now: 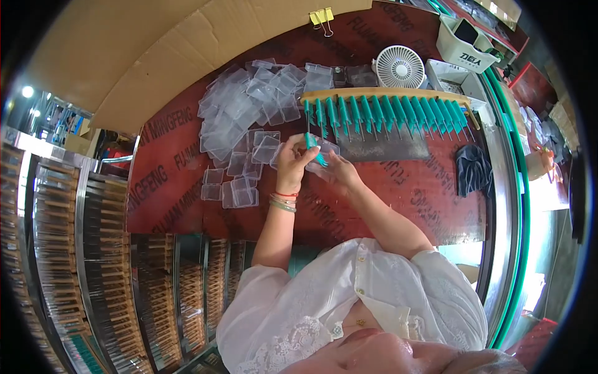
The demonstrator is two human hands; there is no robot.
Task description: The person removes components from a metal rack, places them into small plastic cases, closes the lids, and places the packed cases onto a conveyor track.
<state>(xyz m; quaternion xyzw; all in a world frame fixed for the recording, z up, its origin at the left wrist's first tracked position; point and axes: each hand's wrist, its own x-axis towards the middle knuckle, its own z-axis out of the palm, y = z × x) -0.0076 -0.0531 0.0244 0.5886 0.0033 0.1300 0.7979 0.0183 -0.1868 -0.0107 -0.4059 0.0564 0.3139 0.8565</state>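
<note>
My left hand [290,164], with bracelets on the wrist, is closed on a teal piece [320,158] whose exact kind I cannot make out. Close beside it, my right hand [342,171] has its fingers around a clear plastic box [325,151], partly hidden by the hands. Just beyond both hands, a wooden bar [386,93] carries a row of similar teal pieces [392,112] on thin metal pins. Left of my left hand lie several loose clear plastic boxes [240,192], with a large heap of clear boxes [243,103] behind them.
A white fan [400,67] stands behind the bar, near a white tray [458,81] and a white bin [464,45]. A dark cloth [473,171] lies at right. Cardboard [143,59] borders the red table [398,215]. Racks of wooden bars [152,293] stand lower left.
</note>
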